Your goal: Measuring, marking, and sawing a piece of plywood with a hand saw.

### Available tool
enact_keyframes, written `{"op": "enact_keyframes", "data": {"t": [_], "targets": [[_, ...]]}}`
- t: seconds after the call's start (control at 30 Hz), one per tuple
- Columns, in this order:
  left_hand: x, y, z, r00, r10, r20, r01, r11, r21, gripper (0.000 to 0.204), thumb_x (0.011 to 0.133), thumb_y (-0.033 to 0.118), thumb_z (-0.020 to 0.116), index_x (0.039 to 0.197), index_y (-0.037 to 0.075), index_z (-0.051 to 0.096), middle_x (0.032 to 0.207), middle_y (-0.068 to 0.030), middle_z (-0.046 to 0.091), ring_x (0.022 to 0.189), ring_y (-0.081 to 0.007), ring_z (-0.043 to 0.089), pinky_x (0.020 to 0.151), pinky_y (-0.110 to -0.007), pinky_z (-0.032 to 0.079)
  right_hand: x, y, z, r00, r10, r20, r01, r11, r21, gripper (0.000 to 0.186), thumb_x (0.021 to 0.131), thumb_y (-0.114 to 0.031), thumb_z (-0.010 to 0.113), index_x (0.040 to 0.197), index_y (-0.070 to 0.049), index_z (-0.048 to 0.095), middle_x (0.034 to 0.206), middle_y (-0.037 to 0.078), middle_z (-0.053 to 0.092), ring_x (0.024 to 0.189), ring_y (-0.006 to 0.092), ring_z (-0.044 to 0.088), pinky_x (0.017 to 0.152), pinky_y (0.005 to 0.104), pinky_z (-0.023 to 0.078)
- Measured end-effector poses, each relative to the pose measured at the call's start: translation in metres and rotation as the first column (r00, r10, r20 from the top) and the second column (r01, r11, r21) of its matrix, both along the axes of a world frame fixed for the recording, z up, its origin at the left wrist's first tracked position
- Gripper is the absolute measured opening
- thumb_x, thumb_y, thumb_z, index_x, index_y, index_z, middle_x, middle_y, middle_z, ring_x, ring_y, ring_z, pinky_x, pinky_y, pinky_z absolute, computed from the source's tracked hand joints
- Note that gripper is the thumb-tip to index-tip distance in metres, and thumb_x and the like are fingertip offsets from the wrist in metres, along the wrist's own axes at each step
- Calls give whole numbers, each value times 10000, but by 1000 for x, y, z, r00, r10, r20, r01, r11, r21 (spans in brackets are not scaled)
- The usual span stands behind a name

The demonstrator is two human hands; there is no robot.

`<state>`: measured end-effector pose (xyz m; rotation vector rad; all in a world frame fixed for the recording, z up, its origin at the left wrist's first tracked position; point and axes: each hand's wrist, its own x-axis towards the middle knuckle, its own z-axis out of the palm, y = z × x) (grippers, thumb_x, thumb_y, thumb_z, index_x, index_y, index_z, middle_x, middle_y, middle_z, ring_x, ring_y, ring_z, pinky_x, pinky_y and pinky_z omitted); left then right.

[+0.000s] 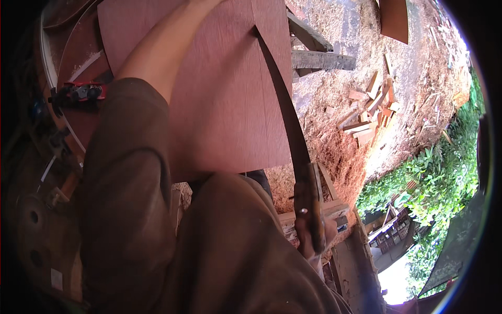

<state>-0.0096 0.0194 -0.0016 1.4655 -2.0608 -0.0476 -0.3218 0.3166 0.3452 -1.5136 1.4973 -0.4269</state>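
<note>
Cut off by the upper edge: board (225,125) and left forearm (159,68), with left hand out of sight. Partly hidden behind saw handle (314,215), lower right of centre: right hand (330,232). Too dark at far left to tell shapes.

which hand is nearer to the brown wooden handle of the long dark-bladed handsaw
Right. The right hand grips that handle; the left hand is out of view past the top edge, its bare forearm extended over the flat reddish wooden sheet, away from the handle.

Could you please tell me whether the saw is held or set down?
Held: the right hand grips the saw by its handle, and the blade overlaps the reddish board in view.
</note>
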Motion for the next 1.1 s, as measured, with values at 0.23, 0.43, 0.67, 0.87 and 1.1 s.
{"op": "enact_keyframes", "data": {"t": [0.23,0.43,0.67,0.87,1.1], "targets": [[-8,0,4,996,83,35,-86,991,101,210,880,205,648,990,265,816,1298,-50,703,1249,-320,576,975,-473,527,61,-114,-229,959,-56,278,65,998,-22,265,932,-213,667,867,43,650,564,80,558,558,149,565,534,367,442],[-11,1,16,994,88,68,-97,983,158,204,890,221,629,970,256,813,1249,-22,713,1156,-370,598,917,-491,550,50,-91,-174,960,-152,236,117,981,155,230,952,-190,665,922,38,681,593,65,565,559,104,537,516,322,427],[-13,4,16,990,124,62,-134,968,210,151,833,256,729,962,256,807,1192,-28,721,1097,-358,609,882,-481,548,-26,30,-26,999,22,-38,-22,1000,22,167,817,-5,653,966,53,702,575,65,485,485,123,475,471,316,386],[-5,-4,-3,999,27,19,-24,990,-139,152,851,213,681,945,223,801,1143,-31,724,1081,-329,614,872,-438,532,70,-138,-225,964,-81,252,53,992,115,262,931,-214,682,966,45,690,592,56,544,545,127,502,511,345,407],[-6,-15,-16,981,155,-117,-140,982,130,135,828,195,700,919,227,796,1123,-68,738,1045,-360,606,897,-472,498,-7,-13,-89,987,-161,2,155,954,255,159,934,-89,681,1003,53,702,625,21,555,570,61,483,495,283,389]]}}
